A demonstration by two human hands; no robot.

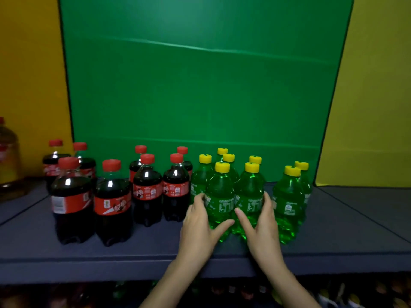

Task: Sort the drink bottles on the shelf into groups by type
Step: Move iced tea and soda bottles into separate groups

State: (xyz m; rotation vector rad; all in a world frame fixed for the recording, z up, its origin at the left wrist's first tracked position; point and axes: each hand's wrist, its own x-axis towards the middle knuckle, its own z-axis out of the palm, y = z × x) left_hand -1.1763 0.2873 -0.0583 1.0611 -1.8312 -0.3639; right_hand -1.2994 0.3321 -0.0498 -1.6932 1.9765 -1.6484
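From here I read the left hand [200,221] as half closed round the left green bottle [219,196], fingers wrapped on its left side, thumb stretched low across the front; the right hand [261,223] holds the right green bottle [251,194] in mirror fashion, fingers on its right flank, thumb on the front. I see both bottles upright, yellow caps up, long axes vertical, standing right against each other, right of centre on the shelf [133,252]. Six more green bottles [289,196] stand upright behind them and to the right; eight cola bottles [148,190] with red caps stand upright on the left half, the closest just beside the left hand. A green backdrop [200,85] hangs behind; a large clear bottle [7,156] sits far left.
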